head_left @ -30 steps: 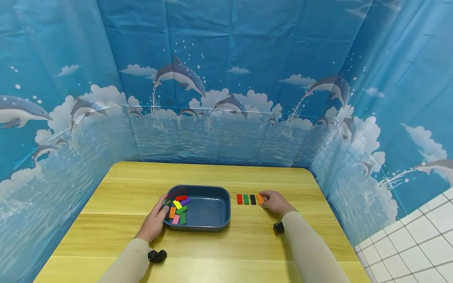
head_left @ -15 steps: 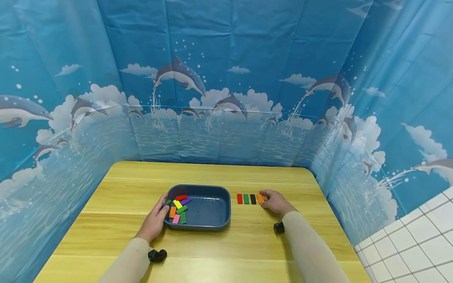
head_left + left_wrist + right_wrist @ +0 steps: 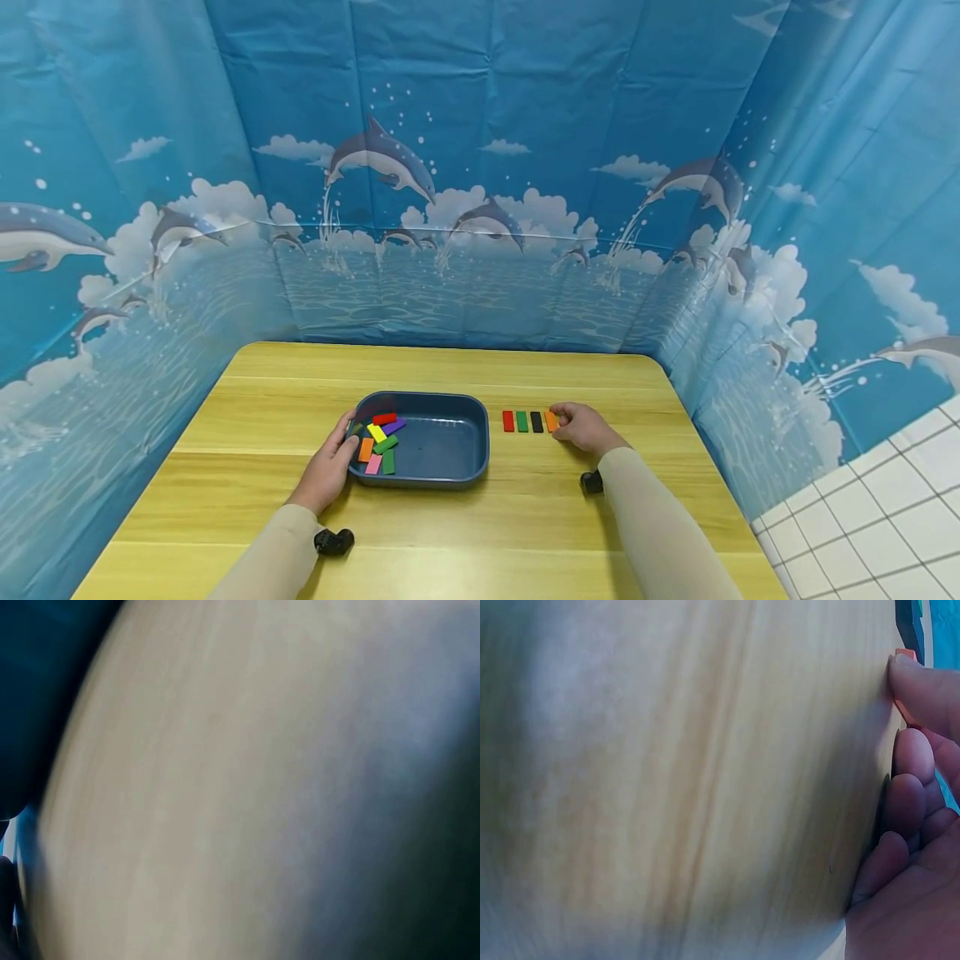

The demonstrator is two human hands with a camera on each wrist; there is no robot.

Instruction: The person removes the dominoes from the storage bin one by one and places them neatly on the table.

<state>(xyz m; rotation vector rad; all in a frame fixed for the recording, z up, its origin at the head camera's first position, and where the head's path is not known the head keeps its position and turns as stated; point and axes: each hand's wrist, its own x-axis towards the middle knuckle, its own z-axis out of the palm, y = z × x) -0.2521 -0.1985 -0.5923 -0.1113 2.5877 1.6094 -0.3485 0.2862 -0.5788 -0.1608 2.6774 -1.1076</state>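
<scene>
The left hand [image 3: 327, 468] grips a dark-blue plastic tray [image 3: 442, 454] by its left end. Right of it, the right hand [image 3: 587, 430] pinches an orange rectangular block [image 3: 551, 422]; only the right-wrist view shows that hand's curled lower fingers [image 3: 904, 802].

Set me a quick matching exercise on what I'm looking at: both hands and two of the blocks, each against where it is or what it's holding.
Things
1. left hand
2. right hand
3. black block
4. pink block

Places and states
A. lying inside the tray
B. pinching the row's orange block
C. in the row, between the row's green block and the orange one
D. holding the tray's side

Right pairs: 1-D, 2-B, 3-C, 4-A
</scene>
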